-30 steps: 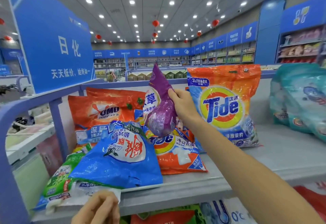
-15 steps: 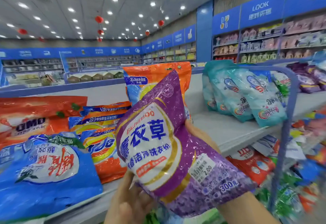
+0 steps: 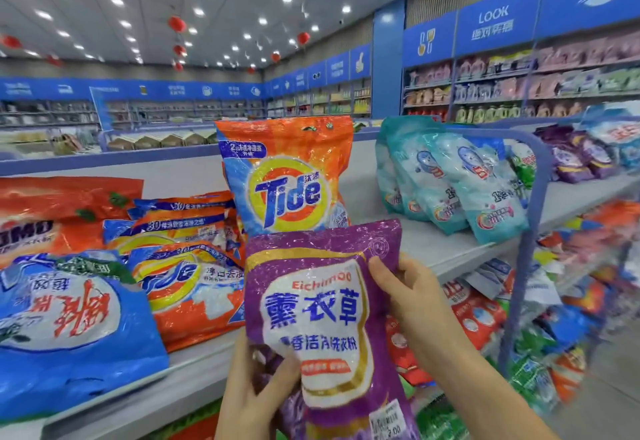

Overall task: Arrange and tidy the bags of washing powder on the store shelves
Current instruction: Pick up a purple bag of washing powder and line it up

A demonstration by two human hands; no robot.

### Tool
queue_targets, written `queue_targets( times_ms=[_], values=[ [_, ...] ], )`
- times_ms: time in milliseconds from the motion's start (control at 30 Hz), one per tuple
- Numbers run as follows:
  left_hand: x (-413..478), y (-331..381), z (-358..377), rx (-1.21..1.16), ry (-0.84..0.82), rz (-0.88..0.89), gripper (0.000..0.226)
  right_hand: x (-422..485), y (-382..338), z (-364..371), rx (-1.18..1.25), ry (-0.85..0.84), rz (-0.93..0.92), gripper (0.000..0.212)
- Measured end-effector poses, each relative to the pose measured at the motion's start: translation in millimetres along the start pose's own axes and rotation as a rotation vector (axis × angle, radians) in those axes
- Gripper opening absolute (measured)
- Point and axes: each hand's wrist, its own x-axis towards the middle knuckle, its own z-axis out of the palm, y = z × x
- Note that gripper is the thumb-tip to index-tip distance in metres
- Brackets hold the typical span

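Head view: glossy purple plastic bag of washing powder (image 3: 322, 301) upright before the grey metal shelf (image 3: 433, 249), lower corner pinched by left hand (image 3: 256, 394), upper right edge gripped by right hand (image 3: 412, 301), matching small purple bags (image 3: 575, 159) well off rightward, nearer the right hand.

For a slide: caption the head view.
Left hand and right hand hold a purple plastic washing-powder bag before a grey shelf bearing an upright orange Tide bag.
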Motion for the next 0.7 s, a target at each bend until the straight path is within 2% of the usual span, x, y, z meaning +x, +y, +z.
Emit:
queue_targets(
  times_ms=[133,200,300,400,433,533,600,700],
  values=[
    [5.4,7.8,-16.1,-0.079,-0.146,-0.074,0.064,11.5,-9.6,-6.9,-0.027,0.029,0.014,0.022],
    [4.3,13.8,-22.9,-0.177,-0.207,-0.134,0.066,16.8,-16.8,-8.6,-0.08,0.033,-0.016,0.023],
    [1.4,17.0,-29.6,-0.267,-0.235,-0.179,0.068,20.4,-20.4,-1.7,-0.058,0.011,-0.039,0.023],
    [-1.0,8.6,-27.9,-0.272,-0.166,-0.229,0.073,18.5,-18.6,13.3,0.036,0.019,-0.013,0.021],
    [-1.6,0.9,-25.7,-0.242,-0.134,-0.266,0.07,17.9,-17.5,18.0,0.057,0.025,-0.019,0.02],
    [-5.3,-16.6,-15.8,-0.109,-0.076,-0.395,0.039,17.7,-15.2,27.2,-0.005,0.07,-0.067,0.023],
    [-5.0,-23.0,-16.4,-0.049,-0.043,-0.405,0.024,20.8,-13.9,28.7,-0.004,0.114,-0.056,0.023],
    [-2.9,-20.5,-25.7,-0.024,0.049,-0.348,0.028,26.8,-14.1,24.9,0.065,0.145,-0.015,0.024]
  ],
)
